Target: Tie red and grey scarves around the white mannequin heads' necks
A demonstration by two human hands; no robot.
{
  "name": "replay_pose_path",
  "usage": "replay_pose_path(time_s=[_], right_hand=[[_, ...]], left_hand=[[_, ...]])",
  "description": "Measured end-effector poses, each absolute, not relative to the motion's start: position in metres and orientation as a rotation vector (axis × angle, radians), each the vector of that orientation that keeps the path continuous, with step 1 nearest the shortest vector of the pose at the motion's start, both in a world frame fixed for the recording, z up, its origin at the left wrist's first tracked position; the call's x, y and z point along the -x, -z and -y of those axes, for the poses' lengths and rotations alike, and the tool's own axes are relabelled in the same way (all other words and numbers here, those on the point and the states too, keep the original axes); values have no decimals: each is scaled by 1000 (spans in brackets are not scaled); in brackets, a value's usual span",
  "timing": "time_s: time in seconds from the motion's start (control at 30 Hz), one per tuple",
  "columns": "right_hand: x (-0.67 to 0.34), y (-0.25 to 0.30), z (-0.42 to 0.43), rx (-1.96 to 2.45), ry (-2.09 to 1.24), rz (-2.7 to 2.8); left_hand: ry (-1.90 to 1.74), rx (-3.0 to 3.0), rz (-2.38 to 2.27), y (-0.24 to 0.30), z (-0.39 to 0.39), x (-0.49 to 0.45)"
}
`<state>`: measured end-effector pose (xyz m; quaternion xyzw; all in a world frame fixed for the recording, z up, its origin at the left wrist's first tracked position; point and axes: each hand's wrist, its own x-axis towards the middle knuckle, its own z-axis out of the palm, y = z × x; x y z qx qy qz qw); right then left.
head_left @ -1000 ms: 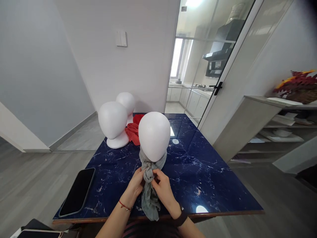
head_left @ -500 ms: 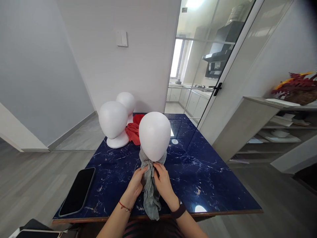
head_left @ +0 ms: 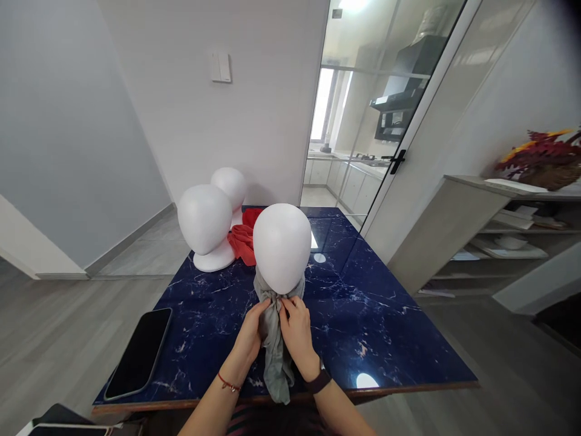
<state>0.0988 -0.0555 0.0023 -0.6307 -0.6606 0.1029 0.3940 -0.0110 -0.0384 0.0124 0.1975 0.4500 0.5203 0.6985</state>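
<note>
A white foam mannequin head (head_left: pixel 282 247) stands upright near the middle of the table. Round its neck goes a grey scarf (head_left: pixel 273 357), gathered at the front under the chin, with its end hanging down towards the table's front edge. My left hand (head_left: pixel 249 330) is closed on the left side of the gathered cloth, thumb and fingers pinching it. On the other side my right hand (head_left: pixel 297 330) pinches the scarf just below the head, its fingers bent at the knot-like bunch. The fingertips are partly hidden in the folds.
Two more white mannequin heads (head_left: pixel 205 219) stand at the table's back left, beside a crumpled red cloth (head_left: pixel 244 242). A black phone (head_left: pixel 140 353) lies at the front left of the blue marbled table (head_left: pixel 363 321). Shelves (head_left: pixel 494 233) stand on the right.
My right hand has shifted slightly, its fingers more bent over the gathered scarf. My left hand keeps its pinch. The whole view has moved a little.
</note>
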Motion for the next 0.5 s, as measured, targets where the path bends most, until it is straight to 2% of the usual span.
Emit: replay_pose_path(time_s=[0.17,0.5], right_hand=[[-100,2,51,1664,-411,1578],[-92,7,64,1542,-515,1434]], left_hand=[[-1093,-433,-780,-8,44,17],[-1180,-764,-1030,-2,40,14]])
